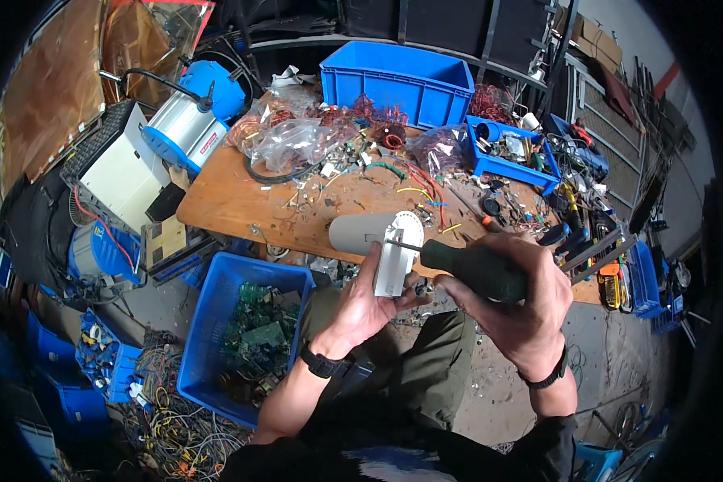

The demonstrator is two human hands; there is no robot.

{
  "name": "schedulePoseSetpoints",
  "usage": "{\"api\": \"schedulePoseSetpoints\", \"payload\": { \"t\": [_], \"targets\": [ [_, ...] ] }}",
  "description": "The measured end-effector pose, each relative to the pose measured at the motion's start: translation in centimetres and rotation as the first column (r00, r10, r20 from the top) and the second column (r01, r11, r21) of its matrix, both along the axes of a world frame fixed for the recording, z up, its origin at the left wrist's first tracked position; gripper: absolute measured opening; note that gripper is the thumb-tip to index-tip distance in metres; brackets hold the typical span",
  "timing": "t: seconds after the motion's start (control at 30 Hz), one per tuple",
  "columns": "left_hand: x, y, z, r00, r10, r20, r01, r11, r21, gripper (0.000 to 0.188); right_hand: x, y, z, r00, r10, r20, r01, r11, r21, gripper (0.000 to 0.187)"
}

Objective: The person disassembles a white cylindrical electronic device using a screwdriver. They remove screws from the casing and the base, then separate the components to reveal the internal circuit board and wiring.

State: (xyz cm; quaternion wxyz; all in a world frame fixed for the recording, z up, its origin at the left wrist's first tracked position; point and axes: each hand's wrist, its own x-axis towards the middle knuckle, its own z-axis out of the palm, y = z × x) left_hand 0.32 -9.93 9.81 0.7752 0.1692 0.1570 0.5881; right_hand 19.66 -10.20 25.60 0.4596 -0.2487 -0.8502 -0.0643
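Observation:
My left hand [359, 308] grips a white plastic housing [360, 234], a rounded cylinder with a flat bracket-like part at its right end. The housing is held above the near edge of the wooden table [231, 210]. A screwdriver [482, 271] with a thick dark handle is wrapped in my right hand [530, 301]. Its thin shaft reaches left to the bracket part of the housing, and the tip looks to be touching there. What the tip sits in is too small to tell. A dark band circles each wrist.
A large blue crate [398, 84] stands at the table's back, with a shallow blue tray [510, 153] of parts to its right. Clear bags [293, 145] and wire scraps litter the tabletop. Below left, a blue bin [197, 353] holds green circuit boards; tangled cables [181, 410] lie beside it.

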Motion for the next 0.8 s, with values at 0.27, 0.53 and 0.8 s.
{"api": "schedulePoseSetpoints", "payload": {
  "t": [0.27, 0.53, 0.8],
  "targets": [
    [-0.4, 0.5, -2.2, 0.988, -0.103, 0.112, 0.086, 0.986, 0.145, 0.053, -1.3, -0.1, 2.2, 0.972, -0.216, 0.096, 0.213, 0.976, 0.032, 0.05],
    [-0.5, 0.9, -2.8, 0.986, -0.132, 0.104, 0.102, 0.962, 0.254, 0.055, -0.7, -0.3, 2.8, 0.979, -0.036, 0.202, 0.064, 0.988, -0.137, 0.043],
    [0.2, 0.0, -0.2, 0.999, -0.02, 0.026, 0.018, 0.996, 0.086, 0.054, -0.6, 0.3, 5.0, 0.921, 0.184, 0.344, -0.146, 0.98, -0.133, 0.047]
  ]
}}
